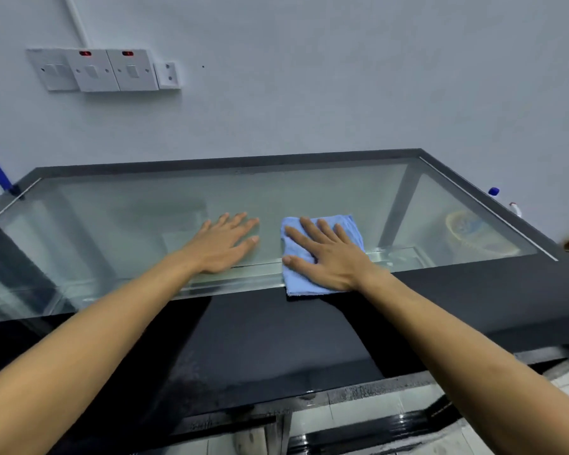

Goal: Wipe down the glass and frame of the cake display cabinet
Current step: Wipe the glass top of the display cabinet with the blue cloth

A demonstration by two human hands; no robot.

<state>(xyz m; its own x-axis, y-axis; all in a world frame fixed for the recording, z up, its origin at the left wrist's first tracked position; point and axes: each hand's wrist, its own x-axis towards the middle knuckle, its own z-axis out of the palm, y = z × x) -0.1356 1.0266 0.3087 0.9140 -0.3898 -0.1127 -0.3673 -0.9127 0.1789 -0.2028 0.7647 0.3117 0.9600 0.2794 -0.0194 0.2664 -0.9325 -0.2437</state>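
**Flat palm on the cloth, glass top under both hands**

My right hand [326, 257] lies flat on the blue cloth [312, 280], fingers [312, 229] straight and a little spread, pressing it down, not pinching it. The cloth sits folded across the near edge of the glass top [145, 218] of the cabinet, its lower end lapping onto the black frame [473, 290]. My left hand [225, 244] rests just beside it on the bare glass, palm down, fingers straight and close together, holding nothing.

The cloth is soft and light, so I judge it will bunch or slide out from under me unless I keep the whole palm on it; the middle of the fold is the place to bear down. The glass looks smooth and slick, and it is the fragile part here, so steady even pressure seems wiser than leaning hard through my left hand.

There is open glass to both sides and ahead, up to the far frame rail [227, 160] against the wall [342, 77]. On the right, the pane ends at a thin pale edge strip [486, 208], with 2 small bottle tops [503, 198] just beyond the frame, which a wide sweep could knock. The wall switches [105, 70] are well clear.
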